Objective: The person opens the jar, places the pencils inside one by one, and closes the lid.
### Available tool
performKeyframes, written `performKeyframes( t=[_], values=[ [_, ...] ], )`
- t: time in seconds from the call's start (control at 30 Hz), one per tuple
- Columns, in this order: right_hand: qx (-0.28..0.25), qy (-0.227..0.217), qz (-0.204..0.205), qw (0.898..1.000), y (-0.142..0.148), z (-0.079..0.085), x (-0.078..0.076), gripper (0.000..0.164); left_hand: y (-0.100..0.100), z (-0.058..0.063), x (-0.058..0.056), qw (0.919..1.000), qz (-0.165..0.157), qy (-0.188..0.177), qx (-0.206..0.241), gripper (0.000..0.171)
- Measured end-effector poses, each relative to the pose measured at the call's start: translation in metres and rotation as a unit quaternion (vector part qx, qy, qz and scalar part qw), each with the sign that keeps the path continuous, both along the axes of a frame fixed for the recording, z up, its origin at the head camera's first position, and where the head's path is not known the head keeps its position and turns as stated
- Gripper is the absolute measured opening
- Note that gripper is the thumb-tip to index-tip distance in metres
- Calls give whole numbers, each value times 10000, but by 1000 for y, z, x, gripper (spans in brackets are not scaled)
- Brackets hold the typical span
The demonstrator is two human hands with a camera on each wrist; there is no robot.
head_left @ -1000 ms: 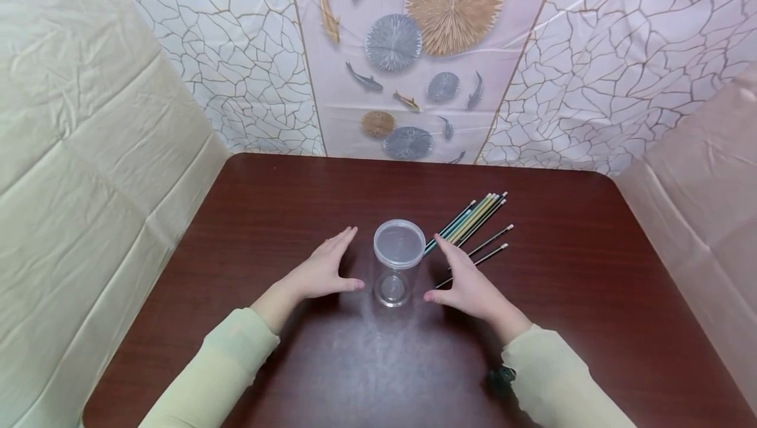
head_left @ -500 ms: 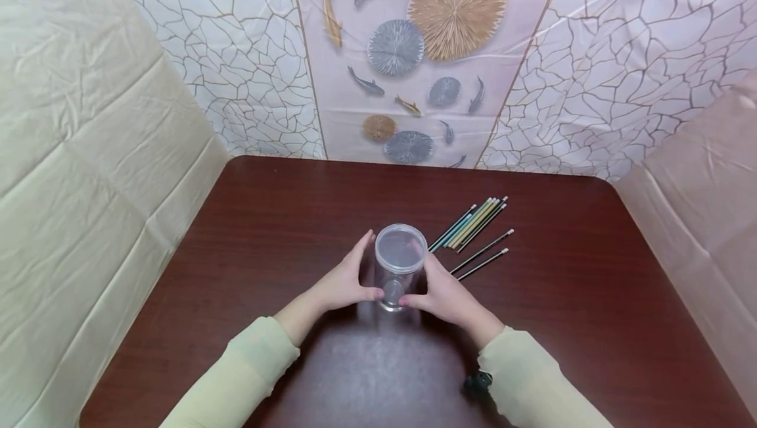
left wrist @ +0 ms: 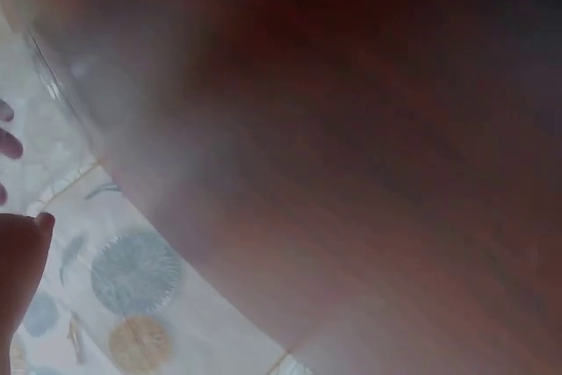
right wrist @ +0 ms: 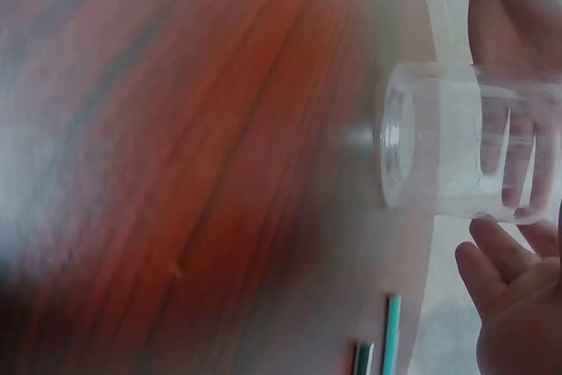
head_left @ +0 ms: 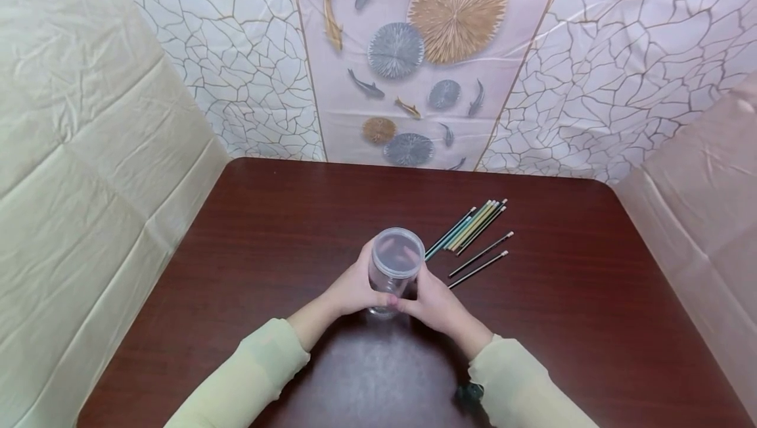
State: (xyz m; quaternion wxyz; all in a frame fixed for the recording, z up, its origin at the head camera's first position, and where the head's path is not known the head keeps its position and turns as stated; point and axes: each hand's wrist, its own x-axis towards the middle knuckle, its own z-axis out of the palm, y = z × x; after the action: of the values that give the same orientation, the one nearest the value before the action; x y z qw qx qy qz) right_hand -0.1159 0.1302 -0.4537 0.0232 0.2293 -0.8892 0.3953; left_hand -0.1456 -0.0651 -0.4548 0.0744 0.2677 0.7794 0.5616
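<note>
A 2-handed hold here: left hand [head_left: 355, 288] and right hand [head_left: 435, 301] wrap round the clear jar [head_left: 388, 281], mid-way across the table [head_left: 284, 217]; uneven squeezing might let it slip, and swinging towards 2 o'clock could scatter those pencils [head_left: 471, 227]!

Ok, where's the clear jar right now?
In the head view, the clear jar is between the left hand and right hand, both gripping it, left of the pencils.

The jar [head_left: 388, 282] looks like smooth plastic, the tabletop [head_left: 284, 217] glossy wood, the left drape [head_left: 94, 171] wrinkled cloth.
</note>
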Motion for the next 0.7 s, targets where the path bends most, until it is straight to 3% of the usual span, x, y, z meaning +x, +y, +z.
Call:
performKeyframes(
  t=[0.23, 0.33, 0.43, 0.5, 0.57, 0.6, 0.67, 0.7],
  values=[
    [-106, -42, 539, 9985, -11, 17, 6, 72, -1, 20, 11, 9955, 904, 205, -210, 89],
    [-91, -165, 621, 9979, -5, 29, 5, 70, -4, 31, 11, 9944, 953, 327, -305, 84],
    [-269, -31, 389, 9989, 7, 42, 2, 82, -7, 38, 8, 9923, 936, 591, -551, 84],
    [-647, 148, 210, 9976, 14, 52, 0, 91, -8, 42, 4, 9868, 931, 942, -927, 86],
    [-856, 357, -39, 9957, 18, 62, -1, 97, -10, 44, 0, 9706, 936, 1552, -1584, 87],
    [-843, 413, -177, 9954, 19, 67, -1, 96, -10, 44, -2, 9565, 924, 1941, -1970, 87],
    [-598, 356, -481, 9964, 17, 77, -2, 85, -9, 44, -6, 9172, 911, 2814, -2670, 89],
    [-276, 274, -699, 9968, 14, 81, -2, 80, -9, 44, -7, 8932, 913, 3276, -2942, 90]
  ],
)
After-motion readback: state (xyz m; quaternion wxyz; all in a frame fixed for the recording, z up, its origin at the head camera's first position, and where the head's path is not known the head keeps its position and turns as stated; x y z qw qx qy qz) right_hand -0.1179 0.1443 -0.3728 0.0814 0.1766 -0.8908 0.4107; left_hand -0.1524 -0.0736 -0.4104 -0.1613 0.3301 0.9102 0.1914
